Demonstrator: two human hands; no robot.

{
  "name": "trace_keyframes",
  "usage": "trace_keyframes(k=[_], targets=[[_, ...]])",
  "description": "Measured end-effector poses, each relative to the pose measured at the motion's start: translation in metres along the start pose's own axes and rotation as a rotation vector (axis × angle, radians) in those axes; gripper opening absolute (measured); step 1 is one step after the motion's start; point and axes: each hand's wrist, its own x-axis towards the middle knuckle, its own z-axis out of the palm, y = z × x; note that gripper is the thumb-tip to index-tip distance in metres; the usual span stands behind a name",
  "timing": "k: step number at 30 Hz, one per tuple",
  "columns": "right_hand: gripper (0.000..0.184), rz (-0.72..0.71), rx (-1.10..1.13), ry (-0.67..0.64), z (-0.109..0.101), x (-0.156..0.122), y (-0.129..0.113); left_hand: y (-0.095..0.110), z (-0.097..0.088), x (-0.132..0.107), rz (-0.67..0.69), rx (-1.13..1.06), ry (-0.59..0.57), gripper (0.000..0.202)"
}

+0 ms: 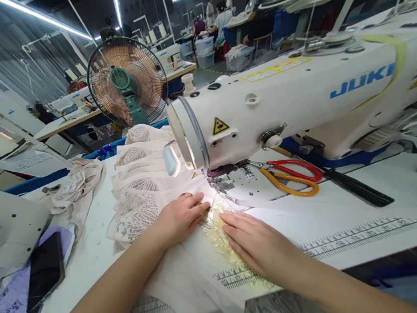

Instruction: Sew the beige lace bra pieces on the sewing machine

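Observation:
My left hand (180,217) rests palm down on pale pink fabric (190,264) with its fingers curled loosely toward the needle. My right hand (258,244) lies flat with fingers stretched out on the same piece, beside a strip of yellowish lace (218,228). Both hands press the fabric just in front of the presser foot (222,181) of a white JUKI sewing machine (300,101). Neither hand grips anything.
A stack of lace bra cups (140,189) lies left of the needle. Red and orange scissors (289,175) lie on the machine bed. A phone (44,270) sits at the left, a fan (126,80) stands behind. Other people work at tables at the back.

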Motion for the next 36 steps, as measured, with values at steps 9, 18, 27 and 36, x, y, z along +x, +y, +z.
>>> trace_keyframes(k=[9, 18, 27, 36], targets=[[0.029, 0.012, 0.004, -0.016, -0.001, 0.000, 0.001, -0.003, 0.004, 0.001, 0.005, 0.024, -0.026, 0.031], [0.030, 0.015, -0.015, -0.046, 0.001, -0.003, 0.002, -0.014, 0.006, 0.002, 0.010, 0.041, -0.027, 0.030], [0.026, 0.004, 0.054, 0.074, -0.011, 0.002, -0.003, -0.026, 0.002, 0.011, -0.072, 0.137, -0.046, 0.029], [0.014, -0.163, 0.005, 0.126, 0.031, -0.027, -0.067, -0.025, 0.011, 0.001, -0.202, 0.243, -0.090, 0.032]])
